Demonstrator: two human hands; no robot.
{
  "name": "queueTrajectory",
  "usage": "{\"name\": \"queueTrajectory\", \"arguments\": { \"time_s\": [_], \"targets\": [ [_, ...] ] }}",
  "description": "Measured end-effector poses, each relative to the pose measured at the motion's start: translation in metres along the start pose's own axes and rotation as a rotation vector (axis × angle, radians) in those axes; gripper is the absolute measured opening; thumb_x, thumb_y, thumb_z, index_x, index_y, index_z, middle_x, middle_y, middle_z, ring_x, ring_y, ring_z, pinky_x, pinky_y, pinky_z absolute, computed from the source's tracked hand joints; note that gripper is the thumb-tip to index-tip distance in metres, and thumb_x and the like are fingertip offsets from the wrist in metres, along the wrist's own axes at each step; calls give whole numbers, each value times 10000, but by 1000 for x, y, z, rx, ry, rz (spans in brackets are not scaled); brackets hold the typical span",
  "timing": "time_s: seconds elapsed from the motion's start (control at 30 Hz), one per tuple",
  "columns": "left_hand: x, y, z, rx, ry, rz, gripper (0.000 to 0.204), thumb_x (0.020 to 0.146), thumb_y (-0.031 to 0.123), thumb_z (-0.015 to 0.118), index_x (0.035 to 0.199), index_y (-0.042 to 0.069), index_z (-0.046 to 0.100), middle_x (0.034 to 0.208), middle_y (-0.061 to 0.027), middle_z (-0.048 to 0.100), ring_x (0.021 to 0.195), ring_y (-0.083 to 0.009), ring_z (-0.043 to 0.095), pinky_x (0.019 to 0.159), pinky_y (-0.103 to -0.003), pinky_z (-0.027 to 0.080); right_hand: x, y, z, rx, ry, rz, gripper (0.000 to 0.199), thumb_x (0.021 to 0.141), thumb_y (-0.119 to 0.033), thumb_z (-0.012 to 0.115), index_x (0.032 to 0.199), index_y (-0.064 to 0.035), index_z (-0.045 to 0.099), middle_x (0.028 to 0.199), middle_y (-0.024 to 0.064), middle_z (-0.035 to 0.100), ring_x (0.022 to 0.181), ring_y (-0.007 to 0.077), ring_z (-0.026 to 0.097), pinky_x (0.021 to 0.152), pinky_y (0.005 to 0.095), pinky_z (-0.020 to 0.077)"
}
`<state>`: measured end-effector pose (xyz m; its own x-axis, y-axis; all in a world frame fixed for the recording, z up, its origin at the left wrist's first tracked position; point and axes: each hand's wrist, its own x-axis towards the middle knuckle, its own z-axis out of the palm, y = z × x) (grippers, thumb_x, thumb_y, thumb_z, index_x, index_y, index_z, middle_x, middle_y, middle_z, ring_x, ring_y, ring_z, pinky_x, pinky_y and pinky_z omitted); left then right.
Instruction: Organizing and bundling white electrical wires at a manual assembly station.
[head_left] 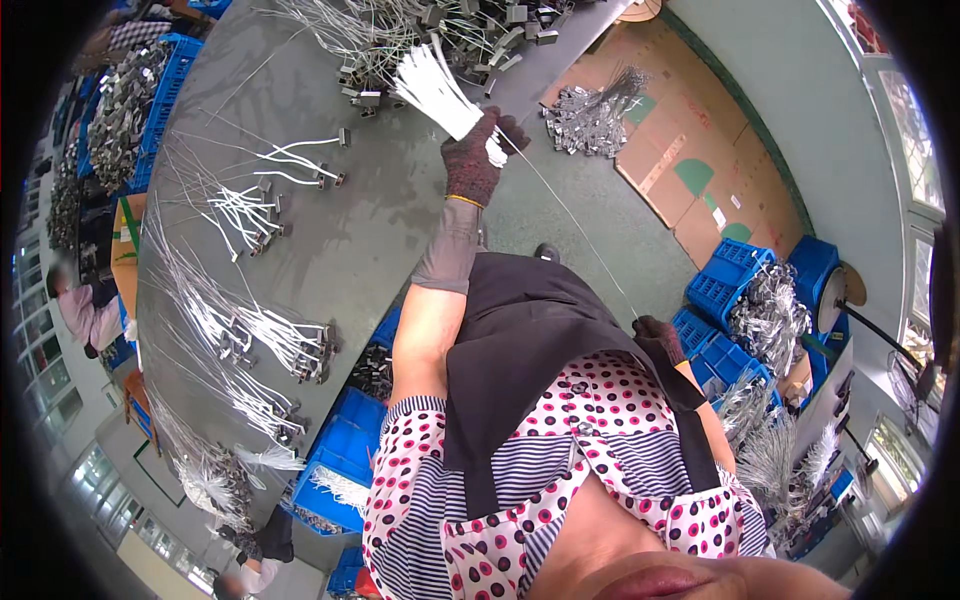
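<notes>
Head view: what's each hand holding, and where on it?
The left hand grips a bundle of white tubes near its lower end. A thin wire runs from there to the right hand, whose grip on it is too small to make out.

Factory workshop, long grey worktable [340,235] heaped with wired parts [450,35], blue plastic crates [174,100] of components [128,105], co-worker [82,318] nearby.

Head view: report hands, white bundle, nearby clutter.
Left hand gripping white bundle. Right hand holding thin wire, stretched between hands. Nearest clutter: cable pile on table.
</notes>
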<state>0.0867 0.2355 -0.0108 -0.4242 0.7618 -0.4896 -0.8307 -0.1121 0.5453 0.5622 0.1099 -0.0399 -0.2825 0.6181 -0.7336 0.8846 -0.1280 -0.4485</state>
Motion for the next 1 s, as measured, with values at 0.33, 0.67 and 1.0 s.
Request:
{"name": "queueTrajectory", "arguments": {
  "time_s": [0.33, 0.67, 1.0],
  "targets": [
    [-13, 49, -7, -82, -66, 178, 199, 954, 165, 640, 1076, 9, 617, 883, -158, 679, 731, -310, 688, 693, -521, 603, -8, -31, -31, -160, 54, -41, 289, 975, -294, 557, 1055, -38, 663, 903, 214, 693, 828, 367, 689, 749, 427, 530],
    [-38, 38, -45, -75, 33, 3, 196, 937, 161, 630, 1085, 35, 609, 915, -114, 654, 887, -316, 649, 894, -579, 547, 42, -26, -17, -110, 43, -167, 283, 959, -292, 580, 1070, -46, 665, 804, 190, 680, 740, 301, 683, 700, 392, 534],
    [-47, 66, -99, -250, -102, 167, 207, 979, 176, 568, 1112, 20, 600, 1009, -122, 648, 950, -334, 677, 923, -624, 526, 79, -117, -30, -70, -93, -343, 290, 929, -290, 640, 1066, -43, 707, 741, 110, 699, 646, 157, 658, 670, 349, 537]
  ]
}}
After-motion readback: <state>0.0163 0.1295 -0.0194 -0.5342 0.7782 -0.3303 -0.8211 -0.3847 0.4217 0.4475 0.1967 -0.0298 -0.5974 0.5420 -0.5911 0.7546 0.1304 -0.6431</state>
